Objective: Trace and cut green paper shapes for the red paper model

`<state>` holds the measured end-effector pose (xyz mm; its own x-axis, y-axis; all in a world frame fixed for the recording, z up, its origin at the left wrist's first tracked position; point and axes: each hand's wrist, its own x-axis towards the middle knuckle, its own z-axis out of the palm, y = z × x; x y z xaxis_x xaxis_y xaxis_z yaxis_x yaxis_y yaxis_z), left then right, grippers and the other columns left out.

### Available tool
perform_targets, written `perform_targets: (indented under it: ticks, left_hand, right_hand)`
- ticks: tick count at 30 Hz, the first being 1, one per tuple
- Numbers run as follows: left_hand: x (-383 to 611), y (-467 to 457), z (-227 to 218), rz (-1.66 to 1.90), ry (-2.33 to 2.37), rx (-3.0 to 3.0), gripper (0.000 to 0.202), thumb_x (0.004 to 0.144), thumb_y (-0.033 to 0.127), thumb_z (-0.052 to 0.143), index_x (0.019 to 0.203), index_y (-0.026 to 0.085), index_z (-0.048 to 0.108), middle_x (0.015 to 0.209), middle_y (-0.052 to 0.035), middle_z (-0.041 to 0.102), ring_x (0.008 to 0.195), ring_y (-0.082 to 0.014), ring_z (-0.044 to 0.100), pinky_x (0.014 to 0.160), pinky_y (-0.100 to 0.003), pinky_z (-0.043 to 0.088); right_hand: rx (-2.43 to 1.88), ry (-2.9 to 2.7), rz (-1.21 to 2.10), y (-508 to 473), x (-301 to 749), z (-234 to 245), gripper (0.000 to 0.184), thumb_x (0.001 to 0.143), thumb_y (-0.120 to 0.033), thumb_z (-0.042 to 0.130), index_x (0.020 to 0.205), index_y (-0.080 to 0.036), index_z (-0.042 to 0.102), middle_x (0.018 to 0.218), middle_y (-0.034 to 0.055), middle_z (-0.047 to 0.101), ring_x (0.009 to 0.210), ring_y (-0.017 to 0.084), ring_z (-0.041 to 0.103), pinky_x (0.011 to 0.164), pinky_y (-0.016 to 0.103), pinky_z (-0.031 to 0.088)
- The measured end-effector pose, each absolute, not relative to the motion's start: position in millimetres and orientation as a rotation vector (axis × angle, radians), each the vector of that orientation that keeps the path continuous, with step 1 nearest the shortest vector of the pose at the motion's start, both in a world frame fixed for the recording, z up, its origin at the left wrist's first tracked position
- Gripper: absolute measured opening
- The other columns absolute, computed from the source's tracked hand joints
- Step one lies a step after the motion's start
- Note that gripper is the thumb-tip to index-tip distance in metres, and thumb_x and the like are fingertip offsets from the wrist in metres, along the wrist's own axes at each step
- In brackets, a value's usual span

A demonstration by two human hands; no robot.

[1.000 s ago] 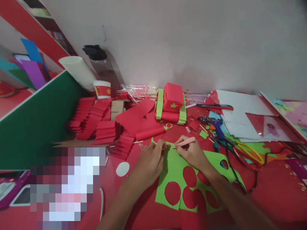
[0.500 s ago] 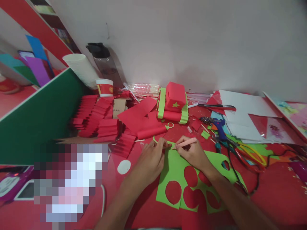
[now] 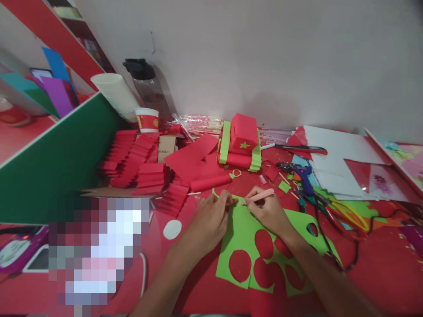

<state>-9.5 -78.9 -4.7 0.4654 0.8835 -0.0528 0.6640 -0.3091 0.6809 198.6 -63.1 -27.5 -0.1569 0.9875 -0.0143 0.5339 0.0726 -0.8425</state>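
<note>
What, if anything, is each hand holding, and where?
The right hand holds the pink pen near its writing tip. The left hand is at the green paper, near its top edge; its hold is unclear.

The left hand (image 3: pixel 210 222) and right hand (image 3: pixel 266 211) are bare, as are both slender forearms (image 3: pixel 172 274), as far as blur shows.

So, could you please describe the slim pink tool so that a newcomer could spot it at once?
On the red table, find the green sheet with rounded holes cut through it. Near its far edge, the right hand grips the slim pink tool, pen-shaped and slanting up to the right. Its pale pink colour sets it apart from the strong red and green nearby.
</note>
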Motion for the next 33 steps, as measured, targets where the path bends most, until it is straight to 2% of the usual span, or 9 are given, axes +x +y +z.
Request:
perform_targets:
  ticks: [7, 16, 22, 27, 33]
  left_hand:
    - [-9.2, -79.0, -3.9, 0.438, 1.296, 2.089, 0.025, 0.09, 0.01, 0.034, 0.107, 0.023, 0.047, 0.116, -0.0066, 0.067, 0.106, -0.0263, 0.059, 0.087, -0.04, 0.045]
    - [-9.5, -78.6, -4.7, 0.45, 1.287, 2.07, 0.027, 0.09, 0.01, 0.035, 0.109, 0.022, 0.049, 0.118, -0.0084, 0.067, 0.11, -0.026, 0.058, 0.09, -0.04, 0.045]
    - [-8.8, -78.4, -3.4, 0.433, 1.306, 2.068, 0.027, 0.089, 0.009, 0.035, 0.108, 0.022, 0.05, 0.113, -0.0086, 0.068, 0.105, -0.0261, 0.059, 0.087, -0.04, 0.046]
    - [-8.6, -77.8, -0.2, 0.442, 1.299, 2.064, 0.027, 0.088, 0.008, 0.035, 0.105, 0.022, 0.05, 0.116, -0.0085, 0.068, 0.106, -0.0256, 0.059, 0.088, -0.04, 0.046]
    - [-8.7, -78.2, -2.4, 0.424, 1.315, 2.076, 0.026, 0.089, 0.009, 0.035, 0.107, 0.022, 0.05, 0.111, -0.0077, 0.068, 0.104, -0.0262, 0.059, 0.086, -0.039, 0.045]
  right_hand:
    - [-1.483, -1.806, 1.02, -64.4, 196.6, -24.6, 0.012, 0.086, -0.024, 0.059, 0.077, -0.019, 0.066, 0.072, 0.0022, 0.07, 0.06, 0.014, 0.059, 0.05, 0.023, 0.039]
    - [-1.528, -1.759, 0.966, -62.4, 199.2, -27.4, 0.013, 0.085, -0.026, 0.061, 0.075, -0.018, 0.065, 0.07, 0.0021, 0.067, 0.06, 0.014, 0.058, 0.052, 0.023, 0.04]
    - [-1.495, -1.773, 1.027, -62.8, 198.6, -25.0, 0.014, 0.087, -0.026, 0.06, 0.078, -0.018, 0.067, 0.07, 0.0018, 0.069, 0.058, 0.014, 0.058, 0.05, 0.023, 0.04]
    - [-1.513, -1.719, 1.0, -61.9, 198.7, -27.0, 0.013, 0.085, -0.025, 0.06, 0.076, -0.018, 0.066, 0.066, 0.0003, 0.064, 0.054, 0.013, 0.055, 0.048, 0.022, 0.039]
    - [-1.467, -1.804, 1.039, -63.0, 198.0, -24.4, 0.014, 0.087, -0.025, 0.06, 0.077, -0.018, 0.068, 0.072, 0.002, 0.07, 0.059, 0.014, 0.058, 0.05, 0.023, 0.039]
